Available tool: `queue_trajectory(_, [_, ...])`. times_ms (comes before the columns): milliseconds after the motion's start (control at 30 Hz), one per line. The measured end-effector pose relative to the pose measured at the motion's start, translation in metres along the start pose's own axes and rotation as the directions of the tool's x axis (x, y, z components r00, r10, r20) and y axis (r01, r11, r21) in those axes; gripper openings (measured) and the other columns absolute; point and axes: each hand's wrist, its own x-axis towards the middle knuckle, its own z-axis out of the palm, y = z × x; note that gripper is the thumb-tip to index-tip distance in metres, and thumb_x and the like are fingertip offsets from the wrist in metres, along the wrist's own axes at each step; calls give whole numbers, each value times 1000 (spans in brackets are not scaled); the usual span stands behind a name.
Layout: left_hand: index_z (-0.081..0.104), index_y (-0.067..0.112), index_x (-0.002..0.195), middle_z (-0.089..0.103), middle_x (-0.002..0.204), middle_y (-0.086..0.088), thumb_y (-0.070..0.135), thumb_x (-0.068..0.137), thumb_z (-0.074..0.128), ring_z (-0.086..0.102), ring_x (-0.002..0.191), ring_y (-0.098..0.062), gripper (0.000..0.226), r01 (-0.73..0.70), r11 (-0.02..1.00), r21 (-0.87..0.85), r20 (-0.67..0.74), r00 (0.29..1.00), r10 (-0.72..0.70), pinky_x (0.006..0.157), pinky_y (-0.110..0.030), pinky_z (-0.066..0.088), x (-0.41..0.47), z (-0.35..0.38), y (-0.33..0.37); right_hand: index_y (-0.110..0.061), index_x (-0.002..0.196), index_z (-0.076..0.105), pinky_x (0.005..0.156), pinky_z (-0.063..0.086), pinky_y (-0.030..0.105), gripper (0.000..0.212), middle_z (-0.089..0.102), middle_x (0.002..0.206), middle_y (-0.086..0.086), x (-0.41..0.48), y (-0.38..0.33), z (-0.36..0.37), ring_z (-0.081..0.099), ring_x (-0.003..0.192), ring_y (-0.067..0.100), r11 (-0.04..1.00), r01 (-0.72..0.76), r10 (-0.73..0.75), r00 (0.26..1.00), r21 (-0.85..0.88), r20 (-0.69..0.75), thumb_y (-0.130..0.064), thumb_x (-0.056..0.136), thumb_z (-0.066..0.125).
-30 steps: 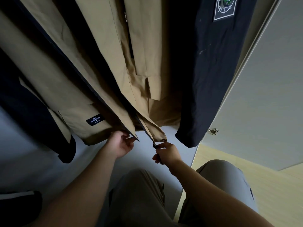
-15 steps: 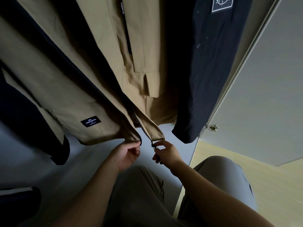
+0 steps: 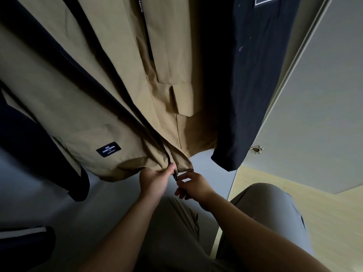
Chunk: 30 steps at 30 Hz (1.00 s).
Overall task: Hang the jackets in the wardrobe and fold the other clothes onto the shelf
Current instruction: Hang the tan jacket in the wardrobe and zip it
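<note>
Hanging across the upper left and centre of the frame, the tan jacket (image 3: 94, 107) is seen above the grey wardrobe base (image 3: 49, 195). A black jacket (image 3: 255, 85) is hung at its right, beside the grey door (image 3: 324, 99) with its small metal knob (image 3: 256, 149). Pale wooden floor (image 3: 284, 195) is shown at lower right. "CHIC CASUAL FASHION" is printed on a black label (image 3: 108, 149) near the hem, and "FASHION" on the zip tape (image 3: 140, 5) at the top. The hem is gripped by the curled fingers (image 3: 170, 167) of the left hand (image 3: 155, 180); the zip pull (image 3: 175, 176) is pinched by the right hand (image 3: 193, 186).
</note>
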Motion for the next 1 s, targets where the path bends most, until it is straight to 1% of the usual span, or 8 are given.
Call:
queue_trajectory(67, [76,11,80,77,78,-2,13,80,85,75,82,-24,9,23,999,27,-1,1000,-23,86,-42,59,5,-2,0,-18,105,65,63,52,27,11,78,90,1,0,0,0,73,70,15,1000,3,-3,1000,11,3,-21,97,59])
queue_trajectory(200, [76,4,80,75,67,2,16,80,86,70,61,-8,15,62,998,10,-35,997,-62,58,-17,52,8,-1,1,-17,103,66,74,58,34,13,72,105,-1,2,0,0,76,83,15,999,43,-43,999,-25,-4,-14,100,53])
queue_trajectory(267, [74,8,81,74,64,6,12,82,84,68,56,-5,10,88,995,-34,-27,996,-89,51,-15,50,7,0,3,-18,107,67,76,59,34,16,76,101,-2,2,-2,0,76,84,16,999,42,-42,999,-15,13,-12,100,54])
queue_trajectory(433, [74,12,79,74,65,4,14,80,85,69,57,-8,11,123,990,-62,-23,992,-124,53,-18,53,6,-1,5,-10,105,71,65,55,30,24,77,86,5,1,-5,4,72,73,20,987,-8,-1,998,163,55,-27,99,56])
queue_trajectory(600, [77,12,79,76,70,0,21,77,89,73,64,-13,15,171,983,-58,18,985,-171,58,-23,56,6,-6,6,-13,91,74,65,58,26,25,74,71,-4,3,-2,8,67,61,7,998,42,-46,994,-37,-103,-37,95,67])
queue_trajectory(767, [78,20,95,77,83,15,43,62,86,71,84,-11,41,218,976,6,165,962,-216,68,-23,51,6,-21,13,-2,90,77,59,53,24,26,71,67,2,1,-9,12,62,56,12,958,-38,76,989,285,-124,-28,88,78])
queue_trajectory(900, [74,25,83,73,73,22,31,73,86,67,76,-5,16,241,971,0,66,968,-240,67,-23,46,10,-33,6,0,98,76,60,52,26,24,72,74,6,-2,-16,12,62,62,15,871,-132,185,980,474,-67,-23,89,78])
queue_trajectory(1000, [70,20,72,62,60,13,31,76,86,57,60,-11,20,232,972,-32,36,972,-231,63,-27,46,8,-36,4,1,104,74,58,48,27,26,69,74,6,-5,-18,14,56,59,13,809,-156,195,981,566,-8,-21,90,77])
